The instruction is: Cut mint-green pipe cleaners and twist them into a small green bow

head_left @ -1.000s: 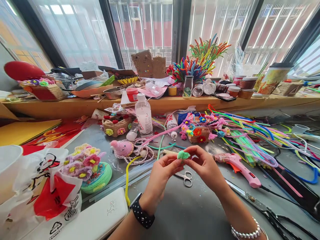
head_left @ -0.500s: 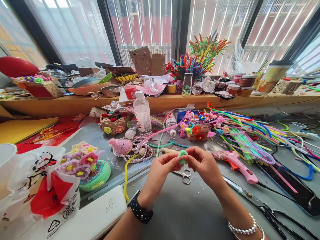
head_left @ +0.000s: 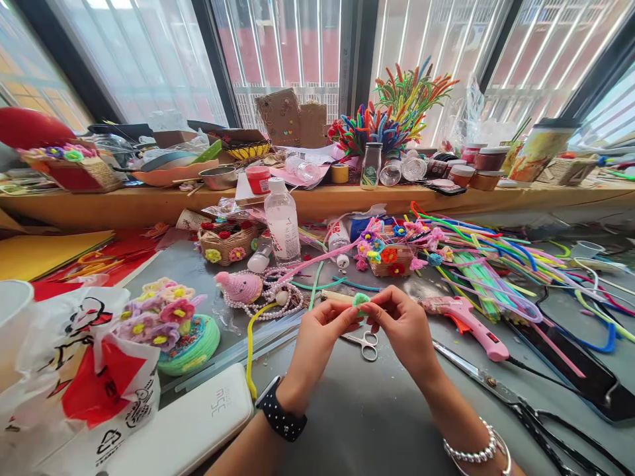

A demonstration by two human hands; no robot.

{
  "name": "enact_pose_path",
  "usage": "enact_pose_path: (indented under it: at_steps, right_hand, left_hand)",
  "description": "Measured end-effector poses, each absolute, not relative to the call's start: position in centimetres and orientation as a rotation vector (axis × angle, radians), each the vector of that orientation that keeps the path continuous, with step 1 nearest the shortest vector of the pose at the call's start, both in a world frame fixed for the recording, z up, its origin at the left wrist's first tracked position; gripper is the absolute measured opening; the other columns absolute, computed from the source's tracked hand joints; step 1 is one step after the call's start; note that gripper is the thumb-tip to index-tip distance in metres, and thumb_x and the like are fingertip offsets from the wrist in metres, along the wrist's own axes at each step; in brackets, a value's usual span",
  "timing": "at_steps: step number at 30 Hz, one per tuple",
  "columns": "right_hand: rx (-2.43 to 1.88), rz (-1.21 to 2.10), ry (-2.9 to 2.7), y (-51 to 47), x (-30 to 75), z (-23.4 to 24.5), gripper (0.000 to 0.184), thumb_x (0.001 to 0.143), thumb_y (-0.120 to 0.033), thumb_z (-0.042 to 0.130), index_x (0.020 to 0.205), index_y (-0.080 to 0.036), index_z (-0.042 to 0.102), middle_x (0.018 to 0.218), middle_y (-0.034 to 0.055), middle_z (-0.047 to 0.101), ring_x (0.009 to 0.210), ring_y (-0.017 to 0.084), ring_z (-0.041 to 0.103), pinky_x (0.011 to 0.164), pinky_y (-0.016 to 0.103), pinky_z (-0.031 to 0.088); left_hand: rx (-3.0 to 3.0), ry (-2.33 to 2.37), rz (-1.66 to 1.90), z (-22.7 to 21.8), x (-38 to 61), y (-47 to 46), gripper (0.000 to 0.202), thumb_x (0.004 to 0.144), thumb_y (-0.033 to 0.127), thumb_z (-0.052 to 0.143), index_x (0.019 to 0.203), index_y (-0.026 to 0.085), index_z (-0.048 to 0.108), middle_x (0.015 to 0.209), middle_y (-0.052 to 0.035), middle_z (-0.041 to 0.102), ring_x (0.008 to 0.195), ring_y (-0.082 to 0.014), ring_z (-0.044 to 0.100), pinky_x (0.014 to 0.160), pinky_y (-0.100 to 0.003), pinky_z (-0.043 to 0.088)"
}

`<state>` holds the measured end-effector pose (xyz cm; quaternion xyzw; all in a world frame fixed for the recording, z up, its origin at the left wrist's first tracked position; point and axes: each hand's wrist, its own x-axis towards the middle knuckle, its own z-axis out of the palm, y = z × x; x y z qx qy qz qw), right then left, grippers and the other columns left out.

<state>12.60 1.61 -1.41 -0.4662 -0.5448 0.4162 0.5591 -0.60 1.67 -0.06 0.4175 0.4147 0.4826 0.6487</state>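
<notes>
Between the fingertips of both hands is a small coiled piece of light green pipe cleaner [head_left: 360,300], partly covered by the fingers. My left hand [head_left: 322,334] pinches its left side, and my right hand [head_left: 401,327] pinches its right side. Just beneath them on the grey table lie small silver scissors [head_left: 368,345]. To the right of my right hand rests a pink glue gun [head_left: 469,320] with an orange trigger. Large black-handled scissors [head_left: 501,390] lie near my right forearm. A yellow pipe cleaner [head_left: 252,344] curves beside my left wrist.
Many coloured pipe cleaners [head_left: 489,277] spread over the right side. Behind the hands stand a clear bottle [head_left: 282,221] and a flower-covered basket [head_left: 397,261]. A white power bank [head_left: 198,423], a green flower pot [head_left: 198,347] and a plastic bag [head_left: 89,370] are on the left.
Both hands have shifted very slightly, with the fingers adjusting around the green piece. My right forearm has moved a little to the left. The surrounding objects stay in place.
</notes>
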Motion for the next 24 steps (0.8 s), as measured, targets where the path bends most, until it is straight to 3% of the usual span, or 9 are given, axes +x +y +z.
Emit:
enact_pose_path:
  at_steps: [9, 13, 18, 24]
  right_hand:
    - [-1.097, 0.980, -1.391, 1.90, 12.41, -1.58, 0.029, 0.077, -0.046, 0.048, 0.068, -0.018, 0.048, 0.053, -0.0027, 0.049, 0.046, 0.010, 0.046, 0.043, 0.022, 0.037]
    - [-1.240, 0.733, -1.580, 2.04, 12.75, -1.51, 0.035, 0.083, -0.046, 0.036, 0.066, -0.018, 0.048, 0.051, -0.0029, 0.044, 0.047, 0.010, 0.041, 0.044, 0.021, 0.032]
    - [-1.303, 0.469, -1.726, 1.67, 12.32, -1.53, 0.035, 0.084, -0.040, 0.037, 0.057, -0.019, 0.043, 0.049, -0.0039, 0.041, 0.046, 0.009, 0.037, 0.045, 0.022, 0.029]
    - [-1.281, 0.433, -1.706, 1.52, 12.25, -1.45, 0.032, 0.083, -0.039, 0.040, 0.058, -0.019, 0.043, 0.050, -0.0038, 0.043, 0.046, 0.010, 0.038, 0.046, 0.021, 0.030]
  left_hand:
    - [0.900, 0.921, 1.109, -0.46, -0.82, 1.94, 0.018, 0.061, 0.025, 0.069, 0.074, 0.014, 0.067, 0.075, -0.0042, 0.067, 0.068, -0.0135, 0.059, 0.068, -0.025, 0.047]
    - [0.914, 0.947, 1.106, -0.18, -0.76, 1.84, 0.019, 0.060, 0.025, 0.070, 0.074, 0.012, 0.067, 0.074, -0.0054, 0.067, 0.068, -0.0142, 0.059, 0.066, -0.025, 0.047]
    - [0.911, 0.929, 1.090, -0.21, -0.68, 1.77, 0.019, 0.058, 0.025, 0.071, 0.070, 0.012, 0.066, 0.070, -0.0040, 0.066, 0.067, -0.0143, 0.059, 0.068, -0.026, 0.047]
    - [0.745, 0.798, 0.979, -0.22, -1.03, 1.76, 0.016, 0.056, 0.020, 0.073, 0.066, 0.013, 0.065, 0.070, -0.0009, 0.064, 0.070, -0.0113, 0.059, 0.077, -0.026, 0.044]
